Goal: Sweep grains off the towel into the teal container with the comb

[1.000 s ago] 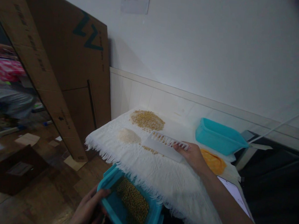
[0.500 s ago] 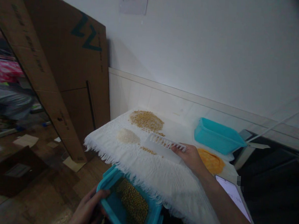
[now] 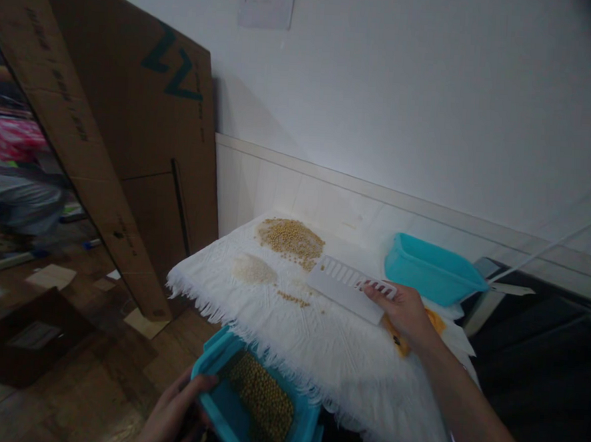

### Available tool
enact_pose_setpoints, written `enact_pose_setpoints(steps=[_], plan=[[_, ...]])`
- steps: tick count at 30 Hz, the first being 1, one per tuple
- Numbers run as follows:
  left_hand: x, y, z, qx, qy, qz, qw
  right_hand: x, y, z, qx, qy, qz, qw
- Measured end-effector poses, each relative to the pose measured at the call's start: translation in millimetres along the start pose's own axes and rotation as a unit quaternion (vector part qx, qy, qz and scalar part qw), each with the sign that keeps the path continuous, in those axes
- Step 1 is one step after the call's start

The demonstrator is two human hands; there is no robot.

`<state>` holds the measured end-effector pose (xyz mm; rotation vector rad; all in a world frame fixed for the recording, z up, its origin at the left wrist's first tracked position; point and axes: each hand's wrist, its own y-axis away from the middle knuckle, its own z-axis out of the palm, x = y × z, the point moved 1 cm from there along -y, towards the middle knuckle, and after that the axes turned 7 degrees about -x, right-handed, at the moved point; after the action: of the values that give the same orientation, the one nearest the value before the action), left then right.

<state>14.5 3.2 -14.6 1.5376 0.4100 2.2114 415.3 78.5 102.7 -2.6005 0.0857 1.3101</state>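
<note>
My left hand (image 3: 179, 404) grips the near left rim of a teal plastic basket (image 3: 228, 417) below the table's front edge. Yellow soybeans (image 3: 265, 396) fill part of it. In my right hand (image 3: 403, 311) is a flat white plastic scraper with a row of slots (image 3: 346, 291), held over the cloth. Just past its far end lies a big heap of soybeans (image 3: 289, 237), mixed with some pale grains. Nearer the left sits a small pile of white rice-like grains (image 3: 254, 268). A short line of loose soybeans (image 3: 293, 299) lies between that pile and the scraper.
A fringed white cloth (image 3: 327, 356) covers the table against the wall. A second teal basket (image 3: 433, 266) stands at the back right, near an orange cloth (image 3: 434, 321) partly behind my right hand. A tall cardboard box (image 3: 131, 117) rises on the left.
My right hand has moved the scraper to the right and slightly back, away from the line of soybeans. My left hand and its basket stay in place.
</note>
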Motion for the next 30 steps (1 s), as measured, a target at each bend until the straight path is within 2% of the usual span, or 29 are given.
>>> enact_pose_setpoints(steps=[4, 11, 16, 22, 26, 30], plan=[[-1.5, 0.2, -1.4, 0.011, 0.007, -0.002, 1.0, 6.3, 9.4, -5.3, 0.0, 0.015, 0.005, 1.0], [-1.5, -0.8, 0.1, -0.018, 0.017, 0.009, 1.0, 0.5, 14.7, -9.5, -0.001, 0.031, 0.004, 1.0], [-1.4, 0.4, 0.8, 0.001, 0.009, 0.012, 1.0, -0.1, 17.9, -8.8, -0.003, 0.028, 0.013, 1.0], [-1.4, 0.8, 0.8, -0.019, 0.013, 0.014, 1.0, -1.7, 25.6, -9.2, -0.006, 0.044, 0.013, 0.999], [-0.4, 1.3, 1.9, -0.015, 0.016, 0.003, 1.0, -6.1, 37.4, -1.3, 0.003, 0.056, -0.002, 0.998], [0.6, 2.6, 3.4, -0.013, 0.02, 0.003, 1.0, -8.8, 54.7, 12.4, 0.043, 0.064, -0.006, 0.997]])
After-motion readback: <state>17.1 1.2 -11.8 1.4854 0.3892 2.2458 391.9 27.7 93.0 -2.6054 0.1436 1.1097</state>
